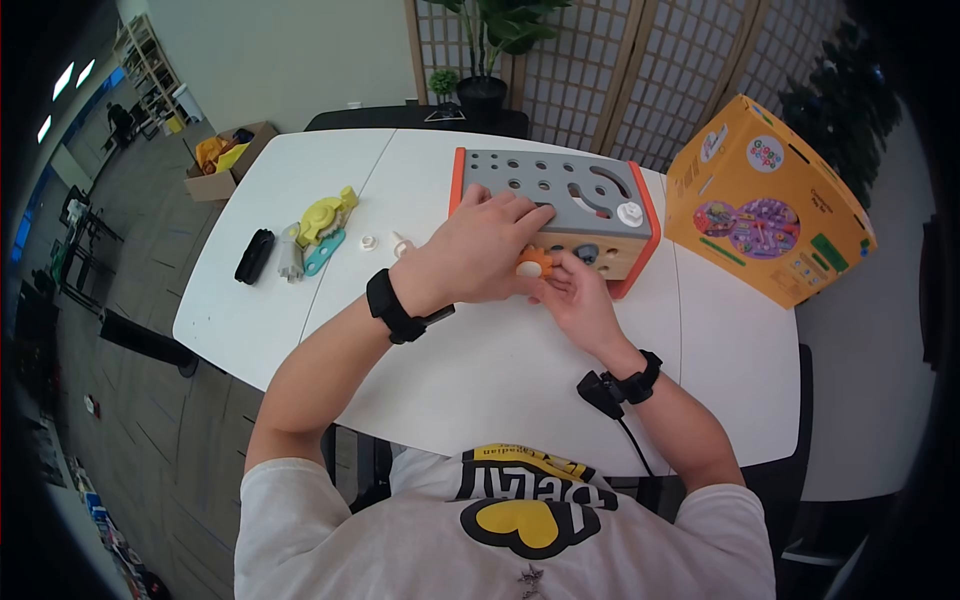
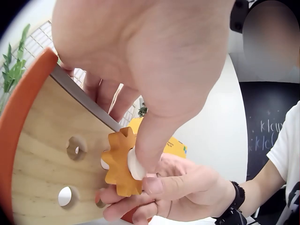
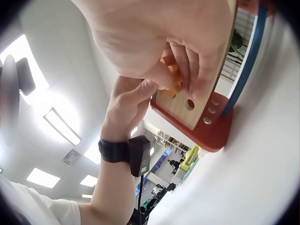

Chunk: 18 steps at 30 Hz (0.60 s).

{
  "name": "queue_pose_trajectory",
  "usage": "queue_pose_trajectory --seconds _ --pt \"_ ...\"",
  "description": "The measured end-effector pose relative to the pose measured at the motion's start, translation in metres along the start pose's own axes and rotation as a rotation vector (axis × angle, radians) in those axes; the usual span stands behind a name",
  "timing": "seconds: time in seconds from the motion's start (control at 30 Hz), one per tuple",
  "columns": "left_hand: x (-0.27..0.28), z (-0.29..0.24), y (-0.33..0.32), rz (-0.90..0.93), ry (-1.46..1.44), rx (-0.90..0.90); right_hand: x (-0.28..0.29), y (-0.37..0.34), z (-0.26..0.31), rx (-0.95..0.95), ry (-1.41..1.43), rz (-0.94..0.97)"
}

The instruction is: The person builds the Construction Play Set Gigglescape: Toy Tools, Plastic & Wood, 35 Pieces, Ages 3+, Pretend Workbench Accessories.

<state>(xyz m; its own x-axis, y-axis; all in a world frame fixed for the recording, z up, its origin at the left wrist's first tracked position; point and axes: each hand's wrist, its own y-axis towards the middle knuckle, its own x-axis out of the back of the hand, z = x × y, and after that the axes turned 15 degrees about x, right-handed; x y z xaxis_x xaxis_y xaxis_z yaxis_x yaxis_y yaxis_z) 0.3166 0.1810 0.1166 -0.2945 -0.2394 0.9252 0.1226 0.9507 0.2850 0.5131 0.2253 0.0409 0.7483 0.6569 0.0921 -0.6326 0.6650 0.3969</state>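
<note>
A wooden toy workbench box (image 1: 610, 262) with a grey top and red-orange ends stands on the table. Against its holed front panel sits an orange toy gear (image 2: 123, 161), with a white plastic bolt (image 2: 136, 165) through it. My left hand (image 1: 478, 248) lays its fingers over the grey top, while its thumb presses the bolt's head. From the other side my right hand (image 1: 578, 302) pinches the gear's edge between thumb and fingers. Beside it on the front panel is a grey-blue piece (image 1: 588, 254). A white knob (image 1: 630, 213) sits on the top's right corner.
Left on the white table (image 1: 500, 375) lie a yellow toy piece (image 1: 325, 218), a teal tool (image 1: 324, 252), a grey piece (image 1: 290, 258), a black case (image 1: 255, 256) and small white parts (image 1: 369, 242). At right stands a yellow product box (image 1: 770, 205).
</note>
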Motion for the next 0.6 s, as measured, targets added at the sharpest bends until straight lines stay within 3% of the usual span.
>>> queue_pose_trajectory --seconds 0.23,0.4,0.53,0.6 --pt "-0.007 -0.005 0.001 -0.058 0.035 0.002 0.008 -0.003 0.009 -0.027 -0.254 0.019" --pt "-0.001 -0.010 0.005 0.017 0.076 0.052 0.019 -0.010 0.026 -0.008 -0.372 0.061" --pt "-0.001 -0.005 0.003 -0.007 0.025 0.031 0.032 -0.009 0.046 0.120 -0.443 0.107" --pt "-0.003 0.004 -0.003 -0.112 -0.011 -0.055 0.040 -0.006 0.061 0.207 -0.516 0.110"
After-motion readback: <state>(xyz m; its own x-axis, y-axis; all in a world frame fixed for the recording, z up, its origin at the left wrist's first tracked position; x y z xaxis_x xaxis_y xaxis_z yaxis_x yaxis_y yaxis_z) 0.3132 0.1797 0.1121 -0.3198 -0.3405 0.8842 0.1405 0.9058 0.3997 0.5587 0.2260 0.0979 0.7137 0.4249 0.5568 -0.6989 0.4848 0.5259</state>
